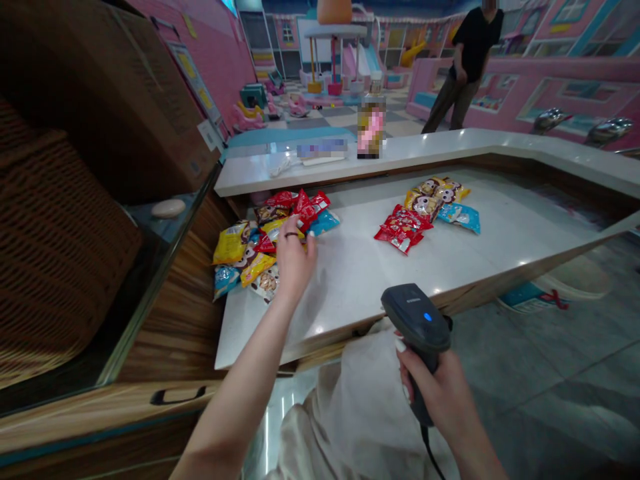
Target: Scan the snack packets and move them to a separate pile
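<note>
A person's 2 bare hands work over a white bench (345,280). The left hand (296,261) reaches to a pile of small snack packets (257,268) at the bench's left end; its fingers are loosely extended, thumb apart, touching the packets, but whether it pinches any cannot be told. The pile mixes red, yellow, blue and white packets, overlapping one another.

The right hand (444,383) is wrapped around the handle of a dark barcode scanner (415,317), held upright in front of the bench's near edge, above the person's pale-clothed lap (360,387). A blue light (427,317) glows on its top, and a black cord (431,453) hangs from the handle.

A smaller group of packets (403,229) lies farther right on the bench, well apart from the pile: red in front, yellow behind, blue at the right. A raised white ledge (425,144) runs behind. At left stand a woven basket (60,247) and a cardboard box (150,93). Beyond, another person (477,43) in a black top stands in a pink play area.
</note>
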{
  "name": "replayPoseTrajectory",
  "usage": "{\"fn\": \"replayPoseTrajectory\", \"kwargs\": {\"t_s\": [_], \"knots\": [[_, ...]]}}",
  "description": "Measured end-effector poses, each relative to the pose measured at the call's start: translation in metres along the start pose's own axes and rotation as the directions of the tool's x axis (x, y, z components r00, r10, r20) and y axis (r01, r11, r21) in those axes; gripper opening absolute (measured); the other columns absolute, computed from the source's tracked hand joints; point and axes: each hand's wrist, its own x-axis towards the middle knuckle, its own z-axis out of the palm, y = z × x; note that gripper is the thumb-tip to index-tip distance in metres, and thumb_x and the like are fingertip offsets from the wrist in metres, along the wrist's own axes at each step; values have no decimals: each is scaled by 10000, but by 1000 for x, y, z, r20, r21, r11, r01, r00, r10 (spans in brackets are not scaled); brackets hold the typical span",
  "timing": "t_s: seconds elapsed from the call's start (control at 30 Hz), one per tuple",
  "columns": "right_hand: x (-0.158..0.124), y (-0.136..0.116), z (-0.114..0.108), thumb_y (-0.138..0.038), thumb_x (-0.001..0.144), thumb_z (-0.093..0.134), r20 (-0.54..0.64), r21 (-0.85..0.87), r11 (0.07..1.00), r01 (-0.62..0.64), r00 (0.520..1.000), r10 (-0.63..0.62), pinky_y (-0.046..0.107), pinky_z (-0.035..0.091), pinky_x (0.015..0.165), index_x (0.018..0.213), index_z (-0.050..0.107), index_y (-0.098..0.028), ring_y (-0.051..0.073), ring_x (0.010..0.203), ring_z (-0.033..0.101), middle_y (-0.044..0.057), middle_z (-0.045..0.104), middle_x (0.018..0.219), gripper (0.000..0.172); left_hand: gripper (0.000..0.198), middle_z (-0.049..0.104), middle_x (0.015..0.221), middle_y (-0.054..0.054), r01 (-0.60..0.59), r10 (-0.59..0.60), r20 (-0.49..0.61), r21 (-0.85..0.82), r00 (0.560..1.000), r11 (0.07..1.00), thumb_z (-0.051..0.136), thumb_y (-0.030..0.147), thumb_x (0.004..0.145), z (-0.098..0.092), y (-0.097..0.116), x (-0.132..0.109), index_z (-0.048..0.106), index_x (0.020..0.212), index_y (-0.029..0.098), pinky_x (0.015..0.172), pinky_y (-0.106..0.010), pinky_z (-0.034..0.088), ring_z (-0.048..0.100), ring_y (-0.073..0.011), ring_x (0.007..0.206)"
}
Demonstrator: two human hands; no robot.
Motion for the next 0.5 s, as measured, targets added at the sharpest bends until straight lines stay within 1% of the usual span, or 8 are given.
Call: {"fn": "replayPoseTrajectory", "kwargs": {"t_s": [0.03, 0.1, 0.17, 0.23, 0.3, 0.37, 0.43, 0.5], "knots": [[-1, -1, 1, -490, 869, 639, 10, -1, 1000, 2, 1000, -2, 238, 410, 411, 710, 548, -207, 124, 394, 500, -33, 531, 459, 337, 566, 398, 1526, -198, 39, -35, -44, 91, 998, 995, 506, 307, 935, -10, -14, 7, 407, 1465, 133, 1195, -491, 247, 337, -321, 1440], [-2, -2, 2, -481, 870, 635, 13, -7, 1000, 5, 1000, -5, 241, 409, 419, 673, 532, -211, 123, 397, 499, -30, 528, 456, 349, 639, 383, 1512, -274, 121, -104, -81, 257, 991, 959, 543, 370, 918, -21, -41, 21, 402, 1447, 42, 1197, -529, 211, 306, -379, 1447], [-3, -2, 3, -474, 873, 631, 9, -13, 1000, 6, 1000, -6, 248, 406, 422, 653, 515, -219, 123, 397, 492, -30, 522, 453, 356, 697, 400, 1470, -347, 179, -173, -51, 383, 984, 906, 529, 449, 923, -25, -60, 32, 420, 1399, -49, 1177, -565, 212, 325, -432, 1425], [-4, -1, 4, -469, 880, 623, 0, -10, 1000, 4, 1000, -4, 253, 403, 422, 675, 514, -221, 126, 398, 490, -34, 520, 458, 339, 750, 430, 1423, -393, 201, -225, -1, 454, 974, 868, 489, 528, 932, -23, -72, 37, 465, 1327, -109, 1153, -593, 228, 359, -469, 1392], [-4, -1, 5, -468, 881, 621, 0, -3, 1000, -1, 1000, 1, 252, 404, 416, 751, 539, -212, 130, 396, 493, -46, 518, 465, 298, 801, 456, 1394, -408, 201, -249, 33, 491, 968, 848, 462, 591, 925, -18, -76, 38, 506, 1276, -128, 1139, -601, 242, 383, -486, 1371], [-5, -1, 6, -469, 876, 623, -2, 0, 1000, -2, 1000, 2, 243, 401, 401, 881, 568, -190, 127, 383, 485, -63, 514, 475, 285, 808, 493, 1370, -395, 206, -268, 42, 529, 963, 824, 464, 609, 913, -13, -76, 36, 528, 1271, -113, 1136, -589, 258, 422, -477, 1349], [-5, -2, 6, -471, 875, 623, -8, -4, 1000, 6, 1000, -6, 234, 396, 388, 1002, 572, -165, 121, 376, 474, -73, 515, 489, 336, 773, 541, 1339, -368, 201, -279, 49, 576, 959, 792, 479, 581, 908, -10, -73, 32, 524, 1303, -83, 1149, -573, 249, 452, -456, 1339], [-4, -4, 5, -474, 881, 615, -10, -9, 1000, 13, 1000, -13, 230, 399, 388, 1045, 568, -150, 119, 379, 472, -74, 515, 493, 366, 729, 570, 1327, -338, 173, -253, 54, 593, 966, 786, 504, 532, 906, -9, -69, 27, 504, 1348, -47, 1177, -570, 198, 445, -435, 1357]]}}
